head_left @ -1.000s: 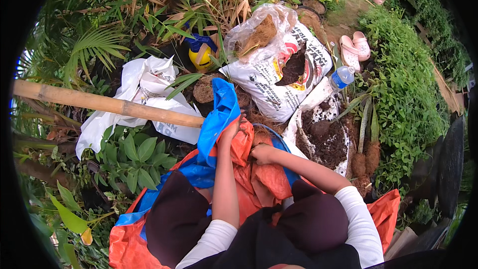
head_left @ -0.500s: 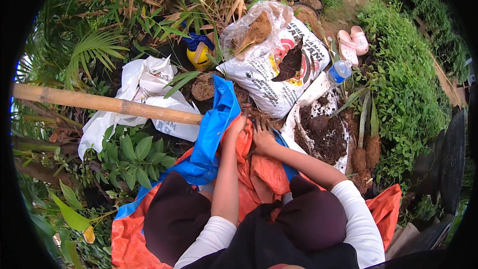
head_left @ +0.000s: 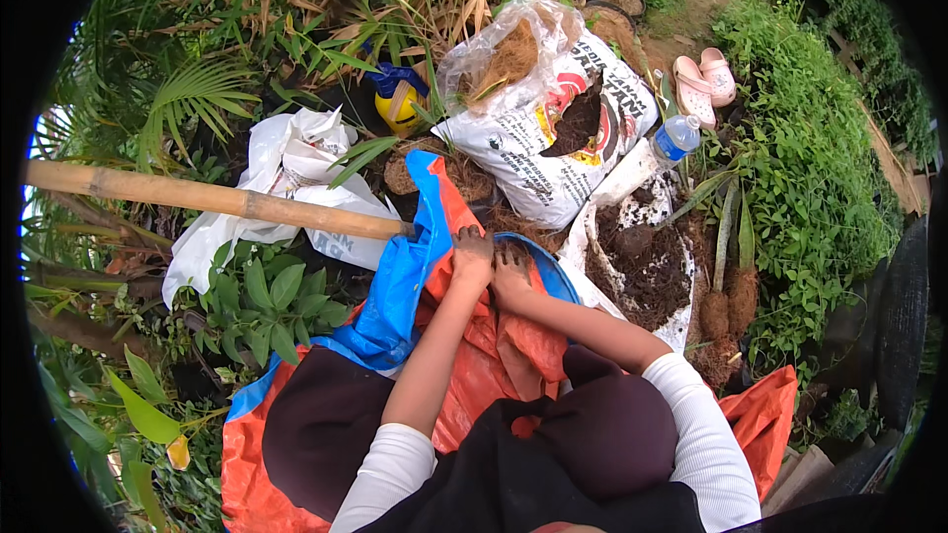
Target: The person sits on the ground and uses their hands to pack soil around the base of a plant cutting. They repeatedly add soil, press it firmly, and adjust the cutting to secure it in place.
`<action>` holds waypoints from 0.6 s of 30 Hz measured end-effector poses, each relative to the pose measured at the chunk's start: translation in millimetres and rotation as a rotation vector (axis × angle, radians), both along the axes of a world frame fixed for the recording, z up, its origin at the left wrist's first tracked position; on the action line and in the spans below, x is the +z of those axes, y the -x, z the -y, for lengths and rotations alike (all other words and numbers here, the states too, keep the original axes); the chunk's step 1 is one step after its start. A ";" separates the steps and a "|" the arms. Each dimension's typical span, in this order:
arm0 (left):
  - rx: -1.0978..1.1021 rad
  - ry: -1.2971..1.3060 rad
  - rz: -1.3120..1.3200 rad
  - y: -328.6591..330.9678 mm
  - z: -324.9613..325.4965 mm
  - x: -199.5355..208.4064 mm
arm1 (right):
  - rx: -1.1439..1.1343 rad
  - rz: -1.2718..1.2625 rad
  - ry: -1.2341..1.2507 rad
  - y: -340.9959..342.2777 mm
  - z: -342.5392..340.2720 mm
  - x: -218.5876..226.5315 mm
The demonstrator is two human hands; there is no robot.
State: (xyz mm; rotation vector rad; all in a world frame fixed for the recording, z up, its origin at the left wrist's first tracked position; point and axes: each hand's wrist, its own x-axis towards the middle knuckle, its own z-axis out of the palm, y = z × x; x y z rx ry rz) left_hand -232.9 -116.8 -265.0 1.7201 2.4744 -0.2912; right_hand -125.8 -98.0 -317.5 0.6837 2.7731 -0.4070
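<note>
An orange-and-blue tarp (head_left: 494, 341) spreads across my lap and rises in a folded flap just beyond my hands. My left hand (head_left: 472, 255) rests against the orange side of this flap, its soil-darkened fingers slightly apart. Close beside it, my right hand (head_left: 511, 274) points away from me with dirty fingers spread, inside a curved blue rim (head_left: 548, 266). Whether that rim is tarp or a container I cannot tell. What lies under my fingertips is hidden.
A bamboo pole (head_left: 212, 195) reaches in from the left to the tarp flap. Ahead stands a torn white sack (head_left: 513, 163) of dark soil. To the right are a water bottle (head_left: 676, 140), pink clogs (head_left: 693, 89), and a soil-covered white sheet (head_left: 681, 321). A yellow-and-blue container (head_left: 397, 114) stands behind.
My left hand has turned and come nearer my right hand. The tarp flap beyond it has shifted, showing more of its orange side. My right hand has drawn slightly left.
</note>
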 end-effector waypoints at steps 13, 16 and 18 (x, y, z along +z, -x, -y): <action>0.006 -0.042 0.024 13.3 6.4 -8.4 | -0.486 -0.602 0.382 0.5 -117.2 53.2; -0.024 -0.036 0.035 13.7 6.5 -4.3 | -0.478 -0.504 0.223 1.1 -137.1 77.9; -0.033 -0.066 0.010 13.9 7.3 -3.5 | -0.448 -0.404 0.159 -2.9 -132.0 90.0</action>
